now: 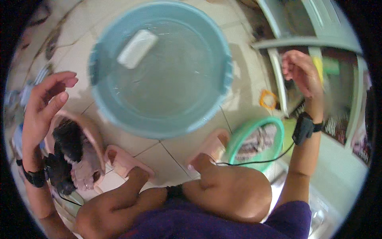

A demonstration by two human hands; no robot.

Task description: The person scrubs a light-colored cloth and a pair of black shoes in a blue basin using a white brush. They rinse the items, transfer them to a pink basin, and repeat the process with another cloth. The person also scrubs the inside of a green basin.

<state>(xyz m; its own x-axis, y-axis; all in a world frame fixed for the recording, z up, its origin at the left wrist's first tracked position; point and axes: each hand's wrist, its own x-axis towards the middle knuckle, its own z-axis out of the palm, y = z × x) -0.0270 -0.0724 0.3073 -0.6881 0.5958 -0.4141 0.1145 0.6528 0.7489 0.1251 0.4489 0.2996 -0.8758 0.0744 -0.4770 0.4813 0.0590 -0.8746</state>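
Note:
A large blue plastic tub (167, 133) stands on the floor before me, apparently with water in it. Toward its upper left lies a white rectangular block (138, 48) whose material I cannot make out. My left hand (44, 104) is raised left of the tub, thumb and fingers apart and empty. Close below that hand is a pink basin (100, 143) with dark and pale mauve cloth (70, 140). My right hand (300, 70) is up beside the shelf unit, fingers loosely curved, with nothing visible in it. Neither hand touches the tub.
A green basin (282, 131) holding patterned grey cloth (258, 143) sits near my right foot. A pale shelf unit (307, 43) rises at the right. An orange frame-like object (268, 99) lies by it. Black cables run from both wrist devices. Pink slippers (126, 161) are on my feet.

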